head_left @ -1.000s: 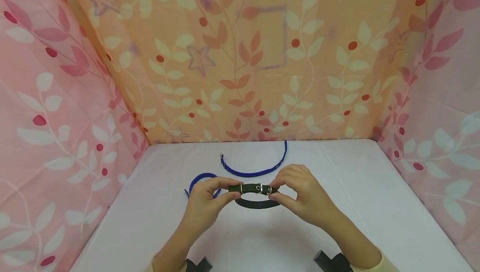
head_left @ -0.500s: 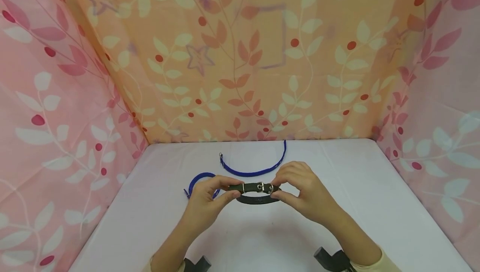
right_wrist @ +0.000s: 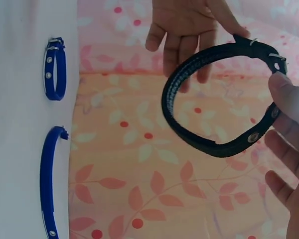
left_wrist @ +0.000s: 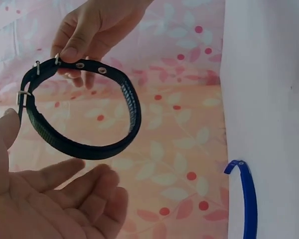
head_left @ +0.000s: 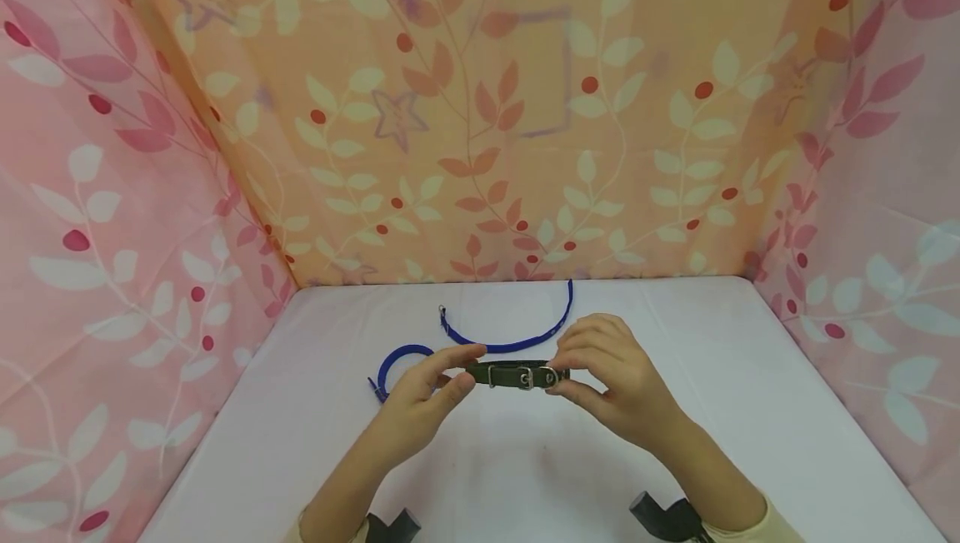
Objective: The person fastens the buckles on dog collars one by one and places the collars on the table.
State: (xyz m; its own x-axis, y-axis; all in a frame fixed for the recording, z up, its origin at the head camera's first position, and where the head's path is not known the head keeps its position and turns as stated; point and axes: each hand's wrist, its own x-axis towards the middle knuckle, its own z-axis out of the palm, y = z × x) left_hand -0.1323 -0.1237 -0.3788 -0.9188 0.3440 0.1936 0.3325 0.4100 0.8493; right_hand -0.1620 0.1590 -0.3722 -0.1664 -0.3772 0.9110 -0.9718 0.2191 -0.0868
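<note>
A dark green-black collar (head_left: 510, 374) with a metal buckle and eyelets is fastened into a loop and held up above the table. My right hand (head_left: 611, 381) pinches it beside the buckle between thumb and fingers, as the right wrist view also shows. At the collar's other end is my left hand (head_left: 420, 401), its thumb touching the strap while the fingers stay loosely spread below the loop in the left wrist view. In the right wrist view the collar (right_wrist: 209, 149) shows a textured inner face and an eyelet.
On the white table (head_left: 555, 476) behind the hands lies a long blue collar (head_left: 510, 348) in an open curve. A coiled blue collar (head_left: 390, 360) lies to its left, partly hidden by my left hand. Patterned cloth walls (head_left: 465, 110) enclose the back and sides.
The collar has tilted so its far side now lies behind the buckle side rather than showing below it. It has shifted slightly right, and my left fingers have loosened from it.
</note>
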